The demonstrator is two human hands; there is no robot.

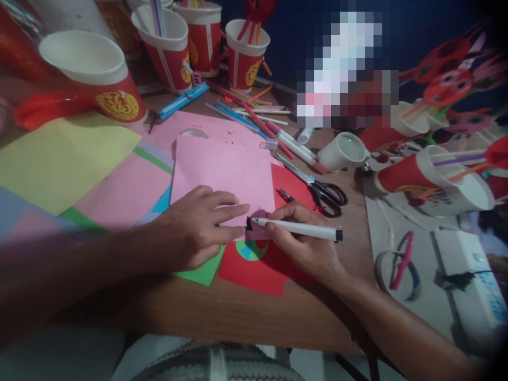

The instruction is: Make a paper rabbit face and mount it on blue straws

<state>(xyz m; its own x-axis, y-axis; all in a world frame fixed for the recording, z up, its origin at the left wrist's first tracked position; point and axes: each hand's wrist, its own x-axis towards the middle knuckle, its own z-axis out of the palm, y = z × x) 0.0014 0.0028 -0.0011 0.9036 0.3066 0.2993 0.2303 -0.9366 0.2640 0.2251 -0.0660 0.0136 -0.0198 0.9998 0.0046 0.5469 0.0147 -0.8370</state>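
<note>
My right hand (304,238) grips a white marker (313,229) with a black end cap, its tip pointing left. That tip meets a small black patch (249,224) near the lower edge of a pink sheet of paper (224,169); whether the patch is ink or a cut piece I cannot tell. Flat on the sheet's lower left lies my left hand (202,225), fingers stretched out toward the patch. Beneath the pink sheet show red paper (254,278), green paper (204,272) and a round green-and-blue piece (252,250).
Black-handled scissors (327,196) lie right of the sheet. Paper cups (246,63) holding sticks stand at the back; a small white cup (343,151) is nearer. Yellow paper (71,159) lies left. A tape roll (398,275) and power strip (472,286) are at right.
</note>
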